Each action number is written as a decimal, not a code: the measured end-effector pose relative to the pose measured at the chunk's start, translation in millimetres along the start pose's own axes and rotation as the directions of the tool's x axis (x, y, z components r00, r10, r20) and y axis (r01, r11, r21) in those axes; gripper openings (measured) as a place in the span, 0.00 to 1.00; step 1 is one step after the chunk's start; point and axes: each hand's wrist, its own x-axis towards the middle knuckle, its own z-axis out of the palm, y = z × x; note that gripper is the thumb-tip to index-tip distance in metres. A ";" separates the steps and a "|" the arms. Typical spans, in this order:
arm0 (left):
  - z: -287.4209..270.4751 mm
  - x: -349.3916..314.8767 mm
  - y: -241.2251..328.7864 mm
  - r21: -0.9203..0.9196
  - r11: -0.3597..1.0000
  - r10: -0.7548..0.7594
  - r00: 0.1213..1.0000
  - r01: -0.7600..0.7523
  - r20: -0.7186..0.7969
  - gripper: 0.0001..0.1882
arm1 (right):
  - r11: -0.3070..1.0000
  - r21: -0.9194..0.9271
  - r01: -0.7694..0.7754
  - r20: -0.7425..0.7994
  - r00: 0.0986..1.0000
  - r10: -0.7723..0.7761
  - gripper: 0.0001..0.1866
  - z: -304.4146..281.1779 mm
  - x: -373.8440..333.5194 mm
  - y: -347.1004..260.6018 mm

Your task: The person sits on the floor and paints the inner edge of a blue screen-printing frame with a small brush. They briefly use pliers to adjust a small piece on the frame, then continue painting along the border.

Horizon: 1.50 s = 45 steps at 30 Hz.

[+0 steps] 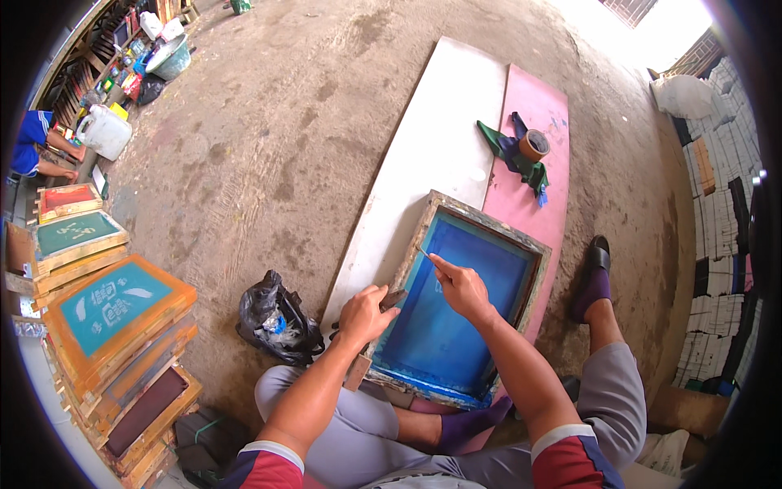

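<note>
A wooden screen-printing frame (pixel 491 222) with blue mesh (pixel 485 248) lies in front of me, its far part on the pink and white boards. My left hand (pixel 364 316) is closed around a brown wooden bar (pixel 357 372) at the frame's left side; its fingers hide the bar's middle. Over the mesh, near the left rail, my right hand (pixel 461 287) pinches a thin stick-like tool (pixel 422 252), index finger stretched along it. The tool's tip is too small to make out. Darker blue colour lines the frame's near end.
Farther along the pink board (pixel 546 90) stands a brown cup (pixel 534 144) on dark green and blue cloths (pixel 498 145). A black plastic bag (pixel 277 322) lies left of me. Stacked screens (pixel 155 285) rise at the left; a person in blue (pixel 34 134) sits beyond. White stacks (pixel 717 236) line the right.
</note>
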 end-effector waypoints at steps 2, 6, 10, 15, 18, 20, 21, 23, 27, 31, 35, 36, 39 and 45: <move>0.5 1.3 1.3 0.007 1.000 -0.002 1.000 0.002 0.005 0.32 | 0.959 0.251 -0.133 0.087 0.990 0.115 0.22 1.2 6.9 6.5; -1.5 -1.0 0.4 0.033 0.999 -0.016 0.999 0.015 0.030 0.31 | 0.777 0.460 -0.430 0.322 0.896 0.306 0.21 -15.4 11.1 -6.3; -1.0 1.4 0.1 0.003 1.000 0.011 1.000 -0.011 0.003 0.34 | 0.961 0.275 -0.020 0.027 1.000 0.014 0.21 11.2 20.9 8.6; -0.7 0.5 -3.9 -0.005 1.000 0.002 1.000 -0.002 0.006 0.33 | 0.400 0.618 -0.677 0.566 0.736 0.372 0.20 -18.8 27.1 -14.9; -0.1 1.4 -4.0 0.000 1.000 0.004 1.000 -0.004 0.009 0.33 | 0.642 0.520 -0.563 0.401 0.825 0.398 0.19 -19.8 21.1 -22.5; -0.8 2.4 -2.2 0.000 1.000 0.002 1.000 -0.003 0.012 0.33 | 0.934 0.231 -0.273 0.114 0.961 0.252 0.19 -13.5 9.5 -28.0; -1.4 1.6 -1.5 0.000 1.000 0.001 1.000 -0.001 0.010 0.32 | 0.958 0.160 -0.239 0.063 0.971 0.232 0.19 -13.6 5.4 -28.8; -2.2 1.6 -1.2 -0.004 1.000 -0.004 1.000 0.004 0.007 0.32 | 0.984 0.011 -0.178 -0.035 0.983 0.178 0.19 -15.6 0.1 -30.7; -3.1 0.8 0.1 -0.005 1.000 -0.004 1.000 0.004 0.011 0.32 | 0.978 -0.052 -0.202 -0.037 0.979 0.200 0.19 -21.9 -0.2 -45.2; -1.3 0.0 0.7 0.002 1.000 0.003 1.000 -0.003 0.002 0.32 | 0.969 -0.159 -0.187 -0.028 0.982 0.185 0.18 -25.8 2.5 -55.3; -3.7 1.0 1.8 0.039 0.999 -0.010 0.998 0.008 0.054 0.31 | 0.898 -0.354 -0.261 0.036 0.956 0.292 0.19 -24.2 7.7 -80.3; -3.7 3.0 3.1 0.037 0.999 -0.004 0.998 0.001 0.060 0.31 | 0.922 -0.280 -0.269 0.016 0.958 0.285 0.19 -22.4 7.4 -76.0; -4.1 1.8 2.2 0.017 1.000 -0.003 0.999 0.002 0.048 0.31 | 0.963 -0.053 -0.265 -0.004 0.964 0.266 0.19 -13.0 9.9 -55.3; -3.5 1.3 -1.4 -0.008 1.000 -0.004 0.999 0.005 0.034 0.33 | 0.831 0.347 -0.435 0.243 0.897 0.369 0.21 -12.7 18.6 -12.6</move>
